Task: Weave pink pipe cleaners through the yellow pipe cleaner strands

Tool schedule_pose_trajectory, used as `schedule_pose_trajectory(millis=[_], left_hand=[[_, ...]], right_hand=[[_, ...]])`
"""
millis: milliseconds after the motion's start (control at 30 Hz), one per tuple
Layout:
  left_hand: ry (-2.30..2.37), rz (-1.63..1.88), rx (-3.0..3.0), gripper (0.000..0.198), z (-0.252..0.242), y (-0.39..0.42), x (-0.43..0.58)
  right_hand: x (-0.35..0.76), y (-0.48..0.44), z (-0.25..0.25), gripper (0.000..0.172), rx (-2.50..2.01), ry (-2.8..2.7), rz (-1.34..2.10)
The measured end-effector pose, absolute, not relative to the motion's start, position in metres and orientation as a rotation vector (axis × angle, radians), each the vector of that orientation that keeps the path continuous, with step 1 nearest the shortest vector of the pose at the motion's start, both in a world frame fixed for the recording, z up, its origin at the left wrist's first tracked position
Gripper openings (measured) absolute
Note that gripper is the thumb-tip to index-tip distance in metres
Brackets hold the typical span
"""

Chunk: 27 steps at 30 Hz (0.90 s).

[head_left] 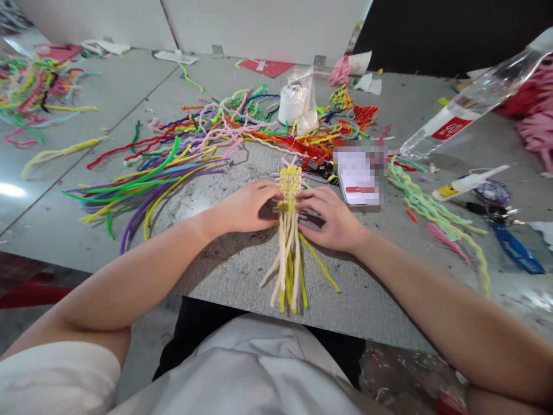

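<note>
A small woven strip of cream and yellow cords [290,183] lies on the grey table in front of me. Its woven part is a checked pattern, and loose cord ends [295,271] fan out toward the table's near edge. My left hand [254,204] pinches the left side of the weave, thumb below and fingers above. From the other side my right hand [330,219] grips the right edge with curled fingers. The fingertips partly cover the weave's lower edge. Short cross cords stick out at both sides.
Colourful cords [151,178] are heaped left and behind. A white thread cone [290,106] stands at the back. To the right are a phone [356,176], a tilted plastic bottle [466,106], a glue bottle [469,183], green braided cords [425,196] and keys with a blue strap [516,248].
</note>
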State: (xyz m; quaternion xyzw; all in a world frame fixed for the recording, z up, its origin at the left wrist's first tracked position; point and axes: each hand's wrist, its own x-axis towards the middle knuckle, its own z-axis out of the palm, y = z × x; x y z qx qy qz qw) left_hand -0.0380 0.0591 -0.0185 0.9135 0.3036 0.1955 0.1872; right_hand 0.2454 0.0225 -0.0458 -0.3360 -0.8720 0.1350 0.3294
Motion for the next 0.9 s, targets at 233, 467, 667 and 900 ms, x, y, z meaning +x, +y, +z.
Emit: schedule_pose_trajectory(millis=[233, 467, 667, 900], left_hand=[[0.885, 0.463, 2.595, 0.054, -0.019, 0.050, -0.034], [0.876, 0.526, 2.555, 0.048, -0.022, 0.053, -0.030], [0.874, 0.537, 2.532, 0.040, -0.020, 0.055, -0.027], [0.854, 0.535, 2.561, 0.040, -0.022, 0.063, -0.023]], right_hand=[[0.243, 0.020, -0.049, 0.048, -0.833, -2.369, 0.338], [0.238, 0.026, -0.048, 0.043, -0.952, -2.352, 0.307], [0.233, 0.028, -0.051, 0.023, -1.025, -2.269, 0.245], [0.229, 0.017, -0.043, 0.046, -1.224, -2.137, 0.295]])
